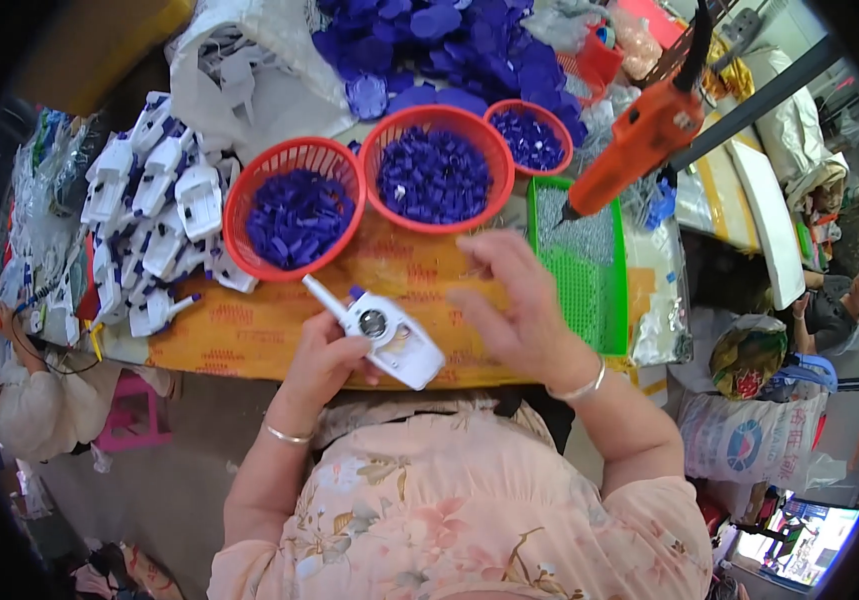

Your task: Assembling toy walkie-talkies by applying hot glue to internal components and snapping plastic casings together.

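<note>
My left hand (317,362) is closed around the lower left side of a white toy walkie-talkie shell (415,362). The shell has a thin antenna pointing up and left, a round dark speaker part and a small purple knob. To its right hovers my right hand (524,312), thumb and fingers apart and slightly blurred, with nothing visible between them. Close by that hand is a green tray (617,300) with many small metal screws in its upper part. An orange electric screwdriver (629,150) hangs above the tray, its tip pointing down and left.
Red baskets of small purple parts (237,235) line the far side of the table (229,340). Many white shells (164,200) are piled at the left, below a white sack (279,100). Purple discs (449,50) heap at the back. Another person (59,400) sits at far left.
</note>
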Demonstrator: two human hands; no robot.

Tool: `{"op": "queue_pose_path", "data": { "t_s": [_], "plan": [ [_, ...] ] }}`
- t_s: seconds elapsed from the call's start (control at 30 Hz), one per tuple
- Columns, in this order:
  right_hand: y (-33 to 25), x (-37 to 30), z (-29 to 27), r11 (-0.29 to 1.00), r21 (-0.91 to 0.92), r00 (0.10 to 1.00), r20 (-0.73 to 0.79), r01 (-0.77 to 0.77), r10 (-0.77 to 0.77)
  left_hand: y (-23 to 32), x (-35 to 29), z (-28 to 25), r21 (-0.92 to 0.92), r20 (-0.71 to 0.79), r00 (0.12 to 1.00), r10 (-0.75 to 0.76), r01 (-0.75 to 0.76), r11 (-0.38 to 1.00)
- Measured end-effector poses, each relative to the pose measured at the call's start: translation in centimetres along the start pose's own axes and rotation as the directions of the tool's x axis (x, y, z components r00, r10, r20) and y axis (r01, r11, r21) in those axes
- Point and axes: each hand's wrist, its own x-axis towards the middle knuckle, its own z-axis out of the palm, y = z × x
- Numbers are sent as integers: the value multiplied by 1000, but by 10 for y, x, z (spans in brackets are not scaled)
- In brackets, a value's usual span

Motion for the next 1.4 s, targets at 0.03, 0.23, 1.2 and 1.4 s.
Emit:
{"op": "queue_pose_path", "data": {
  "t_s": [0.03, 0.23, 1.2, 1.4],
  "plan": [
    [-1, 22, -1, 998, -55, 999, -31, 39, -41, 1, -3, -8, -12, -9, 1000, 13, -13, 1000],
    [83, 153, 28, 962, -272, 967, -239, 21, -88, -4, -4, -17, 10, 28, 998, -56, 56, 998],
    [-74, 202, 112, 871, 289, 809, 558, -398, 184, -12, 3, -15, 83, 216, 965, 152, -173, 981],
    [-145, 198, 189, 987, -62, 479, 878, 146, -16, -18, 1, -13, 132, 207, 975, 85, -114, 985]
  ]
}}
